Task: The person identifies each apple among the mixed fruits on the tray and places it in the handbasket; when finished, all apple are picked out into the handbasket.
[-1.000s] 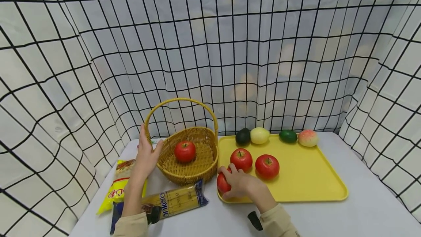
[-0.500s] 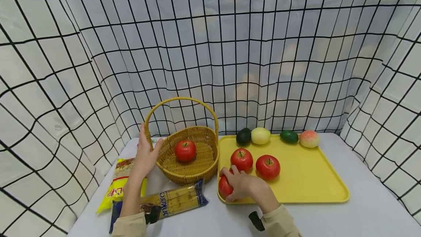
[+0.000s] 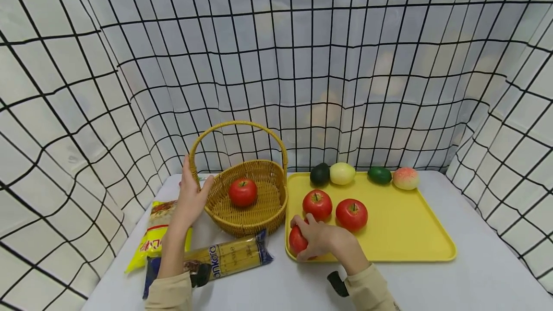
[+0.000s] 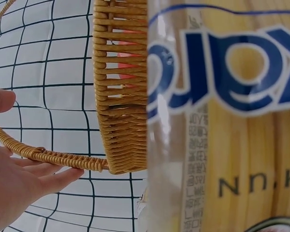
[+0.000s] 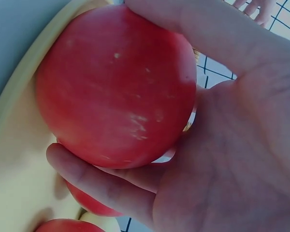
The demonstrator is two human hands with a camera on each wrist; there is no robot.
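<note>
My right hand (image 3: 321, 239) curls its fingers and thumb round a red apple (image 5: 116, 87) at the near left corner of the yellow tray (image 3: 402, 239). Two more red apples, one nearer (image 3: 317, 205) and one further right (image 3: 352, 215), sit on the tray beyond that hand. To the left stands a wicker basket (image 3: 246, 228) with a tall arched handle and one apple (image 3: 243, 192) inside. My left hand (image 3: 192, 200) is at the left side of the handle, its fingers extended along the outside and touching it, with the thumb held apart in the left wrist view.
Along the tray's far edge lie a dark avocado (image 3: 320, 174), a yellow lemon (image 3: 342, 173), a green fruit (image 3: 379, 175) and a peach (image 3: 405, 178). A pasta packet (image 3: 237, 256) and a yellow bag (image 3: 151, 244) lie near the left forearm. Black netting (image 3: 302, 85) surrounds the table.
The head view has tilted slightly, so everything sits a little higher in it. My left hand stays at the basket handle, and my right hand keeps its grip on the apple in the tray corner.
</note>
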